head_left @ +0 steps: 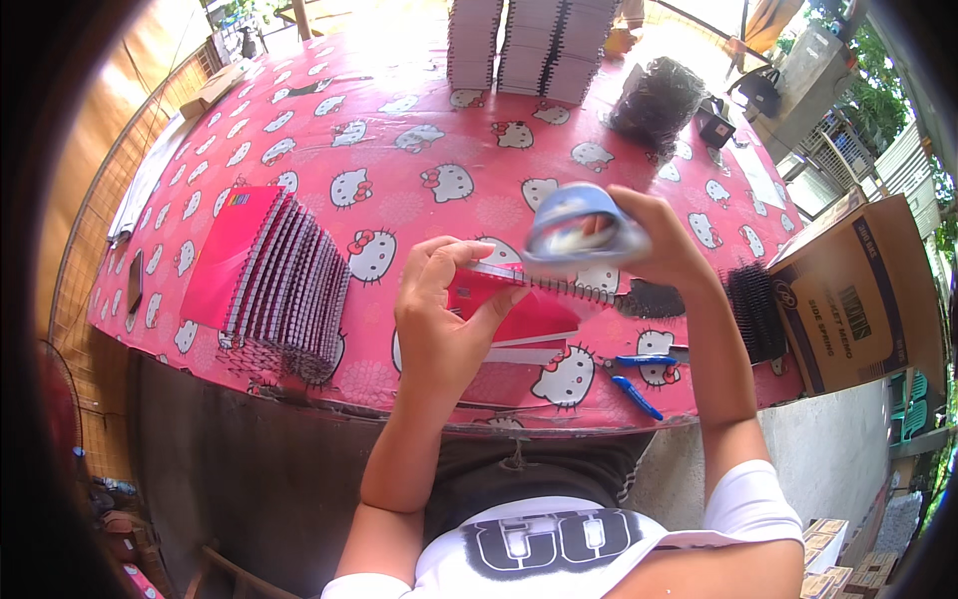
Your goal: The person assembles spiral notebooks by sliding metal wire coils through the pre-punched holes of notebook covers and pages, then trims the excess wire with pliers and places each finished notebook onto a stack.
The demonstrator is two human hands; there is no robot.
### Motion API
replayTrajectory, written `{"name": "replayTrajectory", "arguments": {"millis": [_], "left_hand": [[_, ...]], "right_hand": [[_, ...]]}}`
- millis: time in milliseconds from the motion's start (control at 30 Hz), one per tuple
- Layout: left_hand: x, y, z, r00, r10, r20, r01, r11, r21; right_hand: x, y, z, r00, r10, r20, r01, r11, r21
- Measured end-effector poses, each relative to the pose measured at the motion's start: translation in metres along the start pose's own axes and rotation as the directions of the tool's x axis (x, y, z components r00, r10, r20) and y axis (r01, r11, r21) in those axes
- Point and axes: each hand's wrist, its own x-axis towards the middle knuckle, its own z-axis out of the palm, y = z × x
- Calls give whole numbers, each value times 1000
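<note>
Both forearms rise from below; left hand [439, 319] grips red notebook [509, 309] above table [399, 150], right hand [639, 240] closed on spiral wire [574, 290] w/ blurred blue thing; best to keep the holes aligned & twist steadily
</note>
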Motion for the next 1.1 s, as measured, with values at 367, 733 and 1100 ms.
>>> {"name": "replayTrajectory", "arguments": {"millis": [367, 733, 1100], "left_hand": [[-9, -19, -9, 964, -264, 4, 220, 795, -566], [5, 0, -7, 987, 160, -22, -145, 812, -565], [-59, -9, 16, 938, 340, 63, -346, 914, 212]], "right_hand": [[17, -17, 13, 1000, -2, -2, 3, 938, 348], [-106, 71, 28, 957, 195, -216, -283, 791, -543], [-190, -18, 77, 939, 249, -237, -298, 932, -205]]}}
